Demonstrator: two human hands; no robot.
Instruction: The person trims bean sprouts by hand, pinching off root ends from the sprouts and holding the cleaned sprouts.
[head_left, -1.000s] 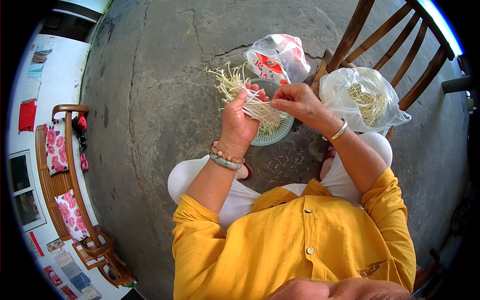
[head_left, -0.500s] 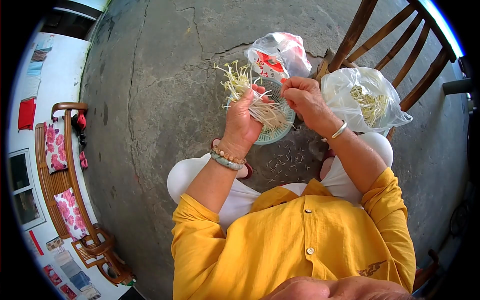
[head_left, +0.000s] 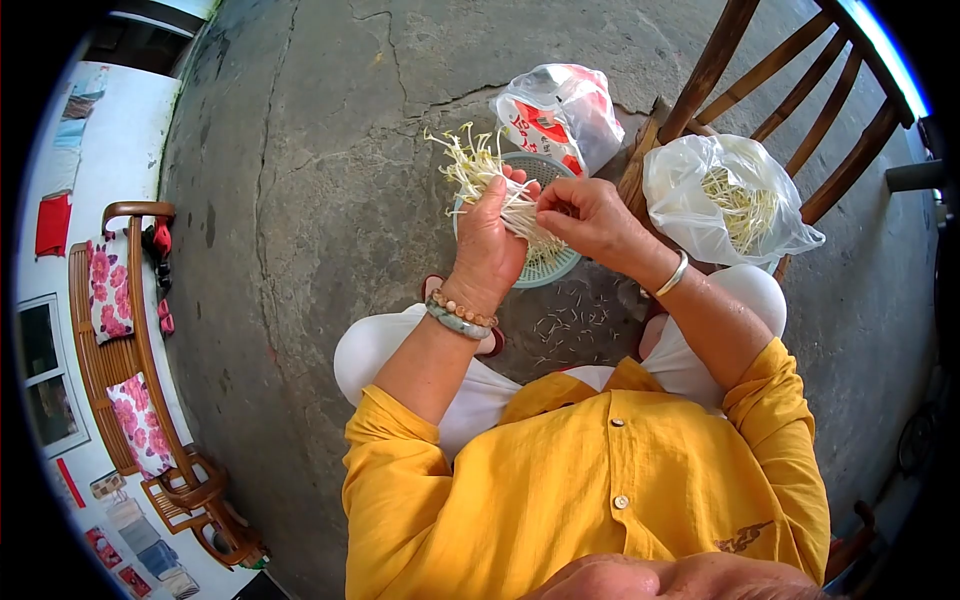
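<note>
My left hand (head_left: 488,248) is closed around a bunch of bean sprouts (head_left: 474,170), their yellow heads fanning out at the upper left and white stems pointing right. At the stem ends, my right hand (head_left: 600,222) is pinched with thumb and forefinger against the sprouts; its fingertips partly hide what they grip. Beneath both hands sits a light green plastic colander (head_left: 548,274), mostly covered by the hands and sprouts.
A clear plastic bag (head_left: 680,190) with more sprouts lies on a wooden chair (head_left: 722,60) at right. Behind the colander stands a white and red plastic bag (head_left: 585,105). Small root bits (head_left: 575,320) litter the concrete floor. A wooden bench (head_left: 150,330) stands far left.
My right hand has moved left from beyond the stem ends to meet the sprouts. My left hand keeps its hold, almost unmoved.
</note>
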